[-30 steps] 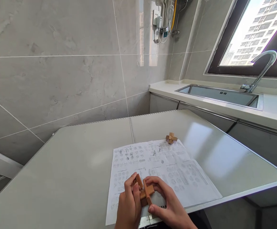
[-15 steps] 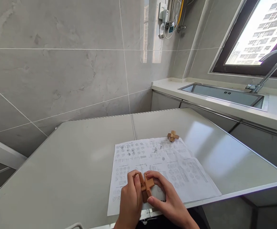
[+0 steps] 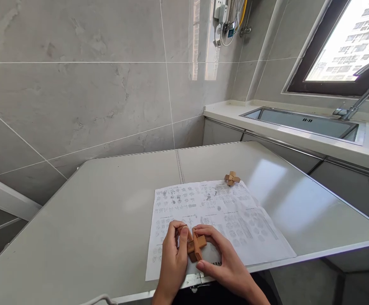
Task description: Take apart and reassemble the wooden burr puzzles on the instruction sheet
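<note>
Between my two hands is a brown wooden burr puzzle [image 3: 197, 245], its crossed pieces slightly spread, held just above the near part of a printed paper sheet [image 3: 260, 245]. My left hand [image 3: 175, 254] is closed on its left side, with the thumb along the near face. From the right, my right hand [image 3: 224, 258] grips it between the thumb below and the fingers on top. Fingers hide part of the joined pieces. A second wooden puzzle [image 3: 232, 178], cross-shaped and lighter in colour, rests at the sheet's far right corner.
The sheet lies on a pale folding table [image 3: 92, 228] with a seam across it. Behind stands a grey tiled wall [image 3: 76, 97]. To the right, a counter holds a sink [image 3: 301, 120] and a faucet [image 3: 362, 95]. A pale curved object [image 3: 98, 299] shows at the near edge.
The view has shifted slightly. Both hands keep their hold on the wooden puzzle, which looks turned a little; the second puzzle stays by the paper's corner.
</note>
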A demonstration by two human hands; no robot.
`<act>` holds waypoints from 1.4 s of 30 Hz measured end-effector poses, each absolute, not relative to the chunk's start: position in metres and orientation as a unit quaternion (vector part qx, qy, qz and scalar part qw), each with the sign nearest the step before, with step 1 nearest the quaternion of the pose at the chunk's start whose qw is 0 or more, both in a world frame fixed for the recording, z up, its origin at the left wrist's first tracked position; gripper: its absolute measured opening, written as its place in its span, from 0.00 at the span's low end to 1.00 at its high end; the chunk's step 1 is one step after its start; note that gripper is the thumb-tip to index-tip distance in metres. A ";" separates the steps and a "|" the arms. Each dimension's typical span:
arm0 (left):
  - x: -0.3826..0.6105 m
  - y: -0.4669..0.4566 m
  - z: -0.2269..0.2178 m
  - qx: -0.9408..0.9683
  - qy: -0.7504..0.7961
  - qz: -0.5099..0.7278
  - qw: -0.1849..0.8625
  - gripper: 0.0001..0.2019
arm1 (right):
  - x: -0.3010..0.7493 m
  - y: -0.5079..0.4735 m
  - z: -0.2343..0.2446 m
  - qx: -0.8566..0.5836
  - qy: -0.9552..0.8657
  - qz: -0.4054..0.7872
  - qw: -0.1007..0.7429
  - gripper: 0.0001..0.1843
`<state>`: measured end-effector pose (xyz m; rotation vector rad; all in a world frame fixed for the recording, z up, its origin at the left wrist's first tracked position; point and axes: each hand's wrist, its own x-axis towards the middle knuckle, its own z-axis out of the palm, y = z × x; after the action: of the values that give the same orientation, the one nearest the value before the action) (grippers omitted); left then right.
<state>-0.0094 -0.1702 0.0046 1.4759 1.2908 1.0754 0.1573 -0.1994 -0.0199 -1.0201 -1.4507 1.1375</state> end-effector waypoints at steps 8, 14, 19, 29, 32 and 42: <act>-0.005 -0.173 0.013 0.619 0.471 0.435 0.455 0.18 | 0.155 -0.200 -0.020 -0.450 -0.592 0.480 0.465 0.40; -0.008 -0.173 0.013 0.657 0.424 0.398 0.480 0.21 | 0.156 -0.203 -0.016 -0.431 -0.558 0.513 0.490 0.39; -0.011 -0.171 0.008 0.688 0.434 0.368 0.450 0.22 | 0.158 -0.203 -0.014 -0.421 -0.543 0.518 0.509 0.33; -0.016 -0.177 -0.006 0.686 0.468 0.365 0.422 0.24 | 0.158 -0.202 -0.017 -0.392 -0.539 0.523 0.531 0.31; -0.016 -0.179 -0.009 0.670 0.492 0.363 0.422 0.27 | 0.169 -0.202 -0.018 -0.398 -0.536 0.516 0.536 0.30; -0.005 -0.184 -0.001 0.665 0.537 0.340 0.394 0.23 | 0.264 -0.167 -0.020 -0.689 -0.413 0.295 0.517 0.34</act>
<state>-0.0049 -0.1843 -0.0013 1.6862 1.3619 0.8615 0.2644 -0.1670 -0.0204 -1.6548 -0.9905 0.7071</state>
